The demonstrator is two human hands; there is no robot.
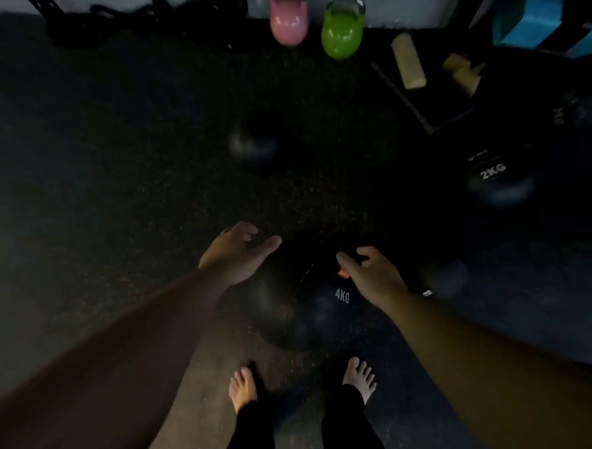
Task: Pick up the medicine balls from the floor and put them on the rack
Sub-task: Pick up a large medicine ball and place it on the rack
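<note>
A black medicine ball marked 4KG (304, 298) lies on the dark floor just in front of my bare feet. My left hand (236, 254) hovers over its left side, fingers spread and empty. My right hand (371, 275) hovers over its right side, also open. Whether either hand touches the ball is unclear. A black ball marked 2KG (498, 181) lies at the right. Another dark ball (252, 144) sits farther ahead, and one more (449, 275) is dimly visible beside my right wrist. A dark rack frame (461, 6) stands at the top right.
A pink kettlebell (289, 21) and a green kettlebell (342, 28) stand by the far wall. Wooden blocks (408, 61) lie on a black mat at the upper right. A blue box (533, 20) sits in the rack. Dark gear lies at the top left.
</note>
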